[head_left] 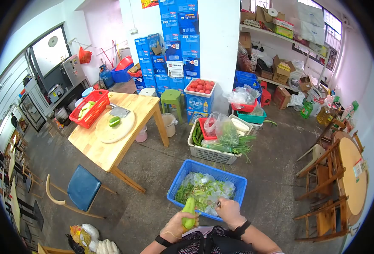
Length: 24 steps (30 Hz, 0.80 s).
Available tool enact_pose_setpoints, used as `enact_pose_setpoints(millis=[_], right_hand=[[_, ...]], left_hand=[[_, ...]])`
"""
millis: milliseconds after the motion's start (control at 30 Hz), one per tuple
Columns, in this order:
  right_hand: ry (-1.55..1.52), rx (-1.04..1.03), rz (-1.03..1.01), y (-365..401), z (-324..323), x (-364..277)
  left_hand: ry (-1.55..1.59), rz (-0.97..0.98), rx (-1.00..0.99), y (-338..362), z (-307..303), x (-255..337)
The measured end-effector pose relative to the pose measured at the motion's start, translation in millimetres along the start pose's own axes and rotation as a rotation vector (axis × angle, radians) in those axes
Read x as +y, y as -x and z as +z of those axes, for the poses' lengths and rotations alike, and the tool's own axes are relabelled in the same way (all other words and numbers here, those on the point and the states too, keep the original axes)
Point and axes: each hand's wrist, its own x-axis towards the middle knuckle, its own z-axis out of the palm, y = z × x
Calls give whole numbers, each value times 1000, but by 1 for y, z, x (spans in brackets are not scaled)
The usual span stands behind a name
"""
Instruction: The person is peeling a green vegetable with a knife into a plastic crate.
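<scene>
My left hand [174,227] is wrapped round the lower end of a long, light green squash [189,207], tilted up over the near edge of a blue basket [241,192]. Inside that basket lie pale plastic bags and green trimmings [201,188]. To the right of the squash, my right hand [231,211] is closed in a fist by the basket's near right side. A small dark, metal-looking tool end [219,204] sticks out of that fist; the rest of it is hidden by the fingers.
On the wooden table [89,144] at left are a round cutting board [121,133] with a cleaver [120,111] and a green vegetable piece [114,122], plus a red basket [95,116]. Beyond the blue basket stands a grey vegetable crate [214,156]. A blue chair [84,186] is at left.
</scene>
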Motion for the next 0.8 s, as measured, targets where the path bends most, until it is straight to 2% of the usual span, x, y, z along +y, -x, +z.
enact_pose_setpoints(millis=[33,100,133,200,267,333,367,433,467,533,567,633,667,733,767,800], right_hand=[[0,0,0,-9,10,17],[211,-359,242,-25,33,64],[210,-359,242,-26,41,77],[158,-385,438,-30,45,89],[129,-349,476,-27,44,94],[103,-309,515,-30,48,97],[109,-319,509,-25,51,108],[156,-506,418,-20,50,121],[154,-503,405,-27,56,120],[75,-317,434,-23,53,100],[78,-327,434,-19,47,88],[-148,-214,200,-14,5,35],[-150,-214,199,-10,-7,17],[-243,-191,-13,-1,-25,-12],[-247,-187,-7,4,-31,-23],[-193,-177,-130,9,-37,-32]], left_hand=[[51,-34,15,-2,-4,0],[83,-51,-23,-8,-13,-3],[121,-54,-58,-9,-15,-4],[125,-31,-57,-8,-13,-3],[138,-24,-43,-5,-14,-7],[239,-13,-108,-5,-15,-4],[250,-10,-102,-6,-15,-7],[342,-4,-187,-8,-12,-5],[339,10,-185,-9,-10,2],[461,-11,-315,-2,-2,4],[468,-12,-308,-1,1,5],[419,41,-244,-1,6,8],[416,54,-258,-2,5,8],[372,64,-225,-7,2,6],[329,71,-196,-9,0,5],[324,65,-198,-11,1,4]])
